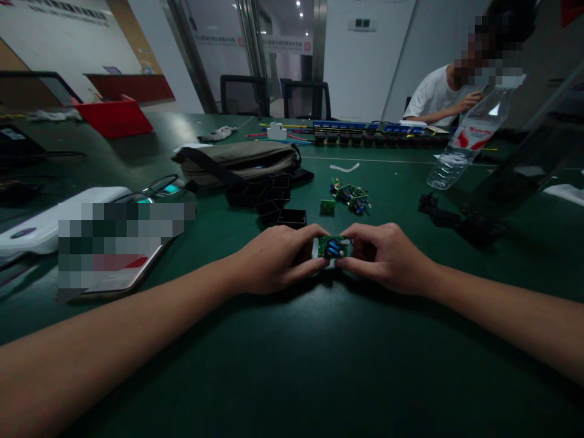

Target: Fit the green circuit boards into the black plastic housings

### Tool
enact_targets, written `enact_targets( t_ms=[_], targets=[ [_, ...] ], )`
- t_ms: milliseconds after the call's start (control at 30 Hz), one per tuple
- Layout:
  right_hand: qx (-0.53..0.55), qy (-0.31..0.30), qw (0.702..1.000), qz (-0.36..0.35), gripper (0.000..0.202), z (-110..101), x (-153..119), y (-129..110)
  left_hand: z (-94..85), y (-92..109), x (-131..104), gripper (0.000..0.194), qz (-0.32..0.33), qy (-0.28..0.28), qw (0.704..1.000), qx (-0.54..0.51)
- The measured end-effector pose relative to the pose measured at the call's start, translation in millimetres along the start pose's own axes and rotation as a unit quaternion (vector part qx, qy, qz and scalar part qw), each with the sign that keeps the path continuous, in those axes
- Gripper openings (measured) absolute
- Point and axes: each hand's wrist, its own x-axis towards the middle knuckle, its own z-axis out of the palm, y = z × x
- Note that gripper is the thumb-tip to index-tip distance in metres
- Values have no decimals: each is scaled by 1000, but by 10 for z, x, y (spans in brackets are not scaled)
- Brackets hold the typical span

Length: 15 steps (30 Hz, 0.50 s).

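Between my two hands is a small green circuit board (pixel 334 246) with blue parts on its face, held just above the green table. My left hand (pixel 287 255) pinches its left end between thumb and fingers. On the other end, my right hand (pixel 381 255) has the same kind of grip. Something pale shows behind and under the board, too little of it to name. Beyond my hands lie a small loose green board (pixel 327 207) and a cluster of circuit boards (pixel 351 196) with blue parts. Several open black plastic boxes (pixel 292 218) sit beyond my left hand.
A grey-brown bag (pixel 246 161) lies behind the boxes. Glasses (pixel 157 188), a phone (pixel 132 267) and a white device (pixel 59 219) are at left. At right stand a plastic bottle (pixel 469 134) and black parts (pixel 479 225). A person (pixel 433 91) sits across the table.
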Motion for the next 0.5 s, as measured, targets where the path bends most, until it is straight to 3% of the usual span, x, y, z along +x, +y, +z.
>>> enact_targets(
  t_ms=[500],
  targets=[
    [-14, -12, 1000, 3, 18, -5, -3, -32, -6, 14, -15, 30, 5, -4, 1000, 2]
  ],
)
